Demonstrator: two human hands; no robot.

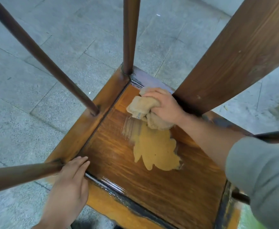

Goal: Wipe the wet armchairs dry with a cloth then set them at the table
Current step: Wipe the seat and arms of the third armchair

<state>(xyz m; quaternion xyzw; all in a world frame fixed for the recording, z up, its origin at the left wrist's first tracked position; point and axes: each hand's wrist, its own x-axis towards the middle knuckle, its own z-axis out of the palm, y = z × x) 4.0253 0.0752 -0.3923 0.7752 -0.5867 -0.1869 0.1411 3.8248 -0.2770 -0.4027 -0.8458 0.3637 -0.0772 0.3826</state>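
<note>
**Cloth on the wet seat, other hand bracing the frame**

The right hand reaches in from the lower right, forearm stretched across the seat and a grey sleeve pushed up near the elbow. Its fingers are curled round a bunched tan cloth, pressing it down onto the wood at the far part of the seat, just in front of the wide back slat. Part of the cloth spills out beneath the palm toward the near side.

The left hand comes in from the bottom edge, fingers straight and close together, lying flat on the seat frame at the left corner. The fingertips reach the inner edge of the frame, right beside the dark rod that joins there. It holds nothing.

The armchair is seen from above. A pale, muddy puddle lies on the seat panel just on the near side of the cloth, with streaks at its left edge. The groove along the near frame shines wet. Thin dark rods rise from the frame: one slanting to the upper left, one upright at the far corner, one at the right passing behind the right forearm. Grey stone paving surrounds the chair.
</note>
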